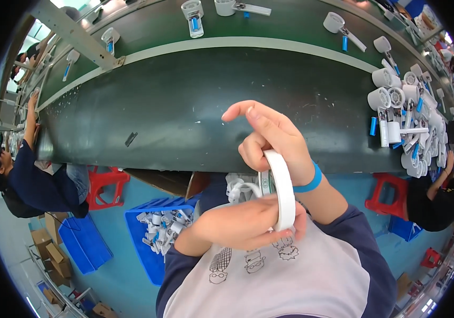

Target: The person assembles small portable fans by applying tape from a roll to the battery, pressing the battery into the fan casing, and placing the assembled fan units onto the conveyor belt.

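Note:
In front of my chest, my left hand [245, 222] is closed round the lower part of a white ring-shaped roll that looks like tape [286, 193], seen nearly edge-on. Part of its core shows a greenish print. Above it is my right hand [274, 130], with index finger and thumb stretched out and apart; its other fingers curl close to the roll's upper rim. Whether they touch the rim, I cannot tell. A blue band [310, 179] circles my right wrist. White plastic parts [236, 186] show below the table edge, partly hidden behind my left hand and the roll.
A dark green worktable [184, 106] spans the front, with a small black piece [131, 139] on it. White handheld units with blue cylinders heap up at right [410, 116]; others lie on the far belt [290, 26]. A filled blue crate [142, 249] stands left. People sit at both sides.

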The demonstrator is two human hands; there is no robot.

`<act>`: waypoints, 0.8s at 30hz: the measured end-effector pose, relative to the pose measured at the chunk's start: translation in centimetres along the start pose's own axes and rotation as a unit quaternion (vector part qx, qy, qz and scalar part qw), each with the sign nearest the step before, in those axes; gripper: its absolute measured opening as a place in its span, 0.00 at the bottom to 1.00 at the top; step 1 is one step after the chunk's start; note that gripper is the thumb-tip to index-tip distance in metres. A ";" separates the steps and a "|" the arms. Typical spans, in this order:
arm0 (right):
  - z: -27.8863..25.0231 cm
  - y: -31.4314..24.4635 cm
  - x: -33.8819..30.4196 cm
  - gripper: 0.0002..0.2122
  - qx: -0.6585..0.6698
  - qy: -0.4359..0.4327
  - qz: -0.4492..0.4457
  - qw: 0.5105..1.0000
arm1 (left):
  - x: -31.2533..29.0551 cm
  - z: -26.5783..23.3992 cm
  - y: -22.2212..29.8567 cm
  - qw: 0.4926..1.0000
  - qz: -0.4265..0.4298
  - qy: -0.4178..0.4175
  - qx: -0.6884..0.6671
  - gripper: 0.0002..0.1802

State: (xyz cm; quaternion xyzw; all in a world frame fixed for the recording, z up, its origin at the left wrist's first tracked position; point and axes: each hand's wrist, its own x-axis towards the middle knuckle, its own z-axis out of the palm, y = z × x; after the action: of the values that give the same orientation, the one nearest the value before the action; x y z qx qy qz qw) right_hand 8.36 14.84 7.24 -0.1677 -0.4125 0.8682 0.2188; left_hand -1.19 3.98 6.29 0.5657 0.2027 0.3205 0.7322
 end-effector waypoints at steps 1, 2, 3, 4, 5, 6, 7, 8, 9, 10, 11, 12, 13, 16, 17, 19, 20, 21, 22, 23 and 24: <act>-0.3 0.1 -0.1 0.18 -0.002 -0.002 -0.016 1.000 | 0.0 -0.1 -0.5 0.993 0.035 0.004 0.116 0.12; -0.4 0.1 -0.1 0.18 -0.003 -0.004 -0.032 0.999 | 0.1 -0.1 -0.8 0.971 0.070 0.009 0.230 0.15; -0.2 -0.2 -0.3 0.18 -0.020 0.006 -0.025 0.999 | 0.1 -0.3 -0.5 0.971 0.067 0.010 0.229 0.15; -0.1 -0.5 -0.3 0.18 -0.018 0.005 -0.024 1.000 | 0.0 -0.6 0.2 0.975 0.102 0.017 0.196 0.18; 0.0 -0.9 -0.3 0.18 -0.045 0.001 -0.024 0.999 | -0.1 -0.8 0.7 0.977 0.137 0.024 0.163 0.21; -0.1 -1.0 -0.3 0.17 -0.073 -0.001 -0.026 0.997 | -0.2 -0.9 1.0 0.977 0.136 0.023 0.163 0.21; -0.3 -0.9 -0.2 0.17 -0.073 0.000 -0.026 0.997 | -0.3 -1.0 1.1 0.993 0.113 0.028 -0.016 0.24; -0.5 -0.6 0.0 0.16 -0.089 0.017 -0.045 0.995 | -0.4 -1.0 1.2 0.977 0.087 0.030 -0.193 0.27; -0.4 -0.4 0.2 0.15 -0.105 0.027 -0.063 0.992 | -0.5 -0.1 0.3 0.946 0.064 0.099 -0.303 0.21; -0.6 -0.4 0.7 0.15 -0.108 0.023 -0.066 0.992 | -0.5 -0.3 -0.2 0.947 0.068 0.099 -0.298 0.21; -0.7 -0.4 1.1 0.15 -0.082 0.003 -0.022 0.996 | -0.5 -0.7 -0.5 0.958 0.063 0.070 -0.271 0.18; -1.1 -0.5 1.9 0.15 -0.055 -0.017 0.019 0.998 | -0.3 -1.4 -1.0 0.968 0.057 0.038 -0.241 0.15; -1.4 -0.2 3.4 0.15 -0.080 -0.040 0.033 0.995 | -0.4 -1.8 -1.7 0.973 0.073 0.071 -0.205 0.08; -6.5 -0.2 12.4 0.14 -0.226 -0.003 -0.122 0.966 | -1.2 -2.3 -2.7 0.970 0.096 0.115 -0.193 0.06; -8.9 -2.3 16.0 0.15 -0.552 0.115 -0.314 0.764 | -1.1 -1.7 -2.8 0.968 0.105 0.107 -0.201 0.05; -15.3 -5.9 23.4 0.31 -0.772 0.288 -0.323 0.466 | -1.2 -1.3 -3.0 0.966 0.097 0.140 -0.197 0.04; -18.5 -6.8 26.2 0.36 -0.794 0.290 -0.338 0.414 | -1.3 -1.2 -3.1 0.959 0.095 0.180 -0.199 0.04; -20.6 -7.0 28.6 0.31 -0.801 0.279 -0.282 0.448 | -1.4 -1.1 -3.1 0.954 0.092 0.204 -0.198 0.04; -21.1 -6.8 29.3 0.31 -0.800 0.275 -0.286 0.449 | -1.8 -1.1 -3.0 0.954 0.095 0.207 -0.196 0.04; -22.0 -6.7 29.6 0.27 -0.811 0.229 -0.207 0.497 | -2.2 -1.1 -2.8 0.953 0.090 0.223 -0.183 0.04; -22.3 -6.7 29.6 0.23 -0.813 0.179 -0.125 0.540 | -2.6 -0.9 -2.7 0.952 0.085 0.238 -0.172 0.04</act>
State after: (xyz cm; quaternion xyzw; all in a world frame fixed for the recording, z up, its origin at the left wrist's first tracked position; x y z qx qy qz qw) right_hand -4.65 48.31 -4.22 -0.3726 -0.9101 0.0762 0.1643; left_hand -3.04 2.39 3.30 0.3531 0.2641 0.5369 0.7192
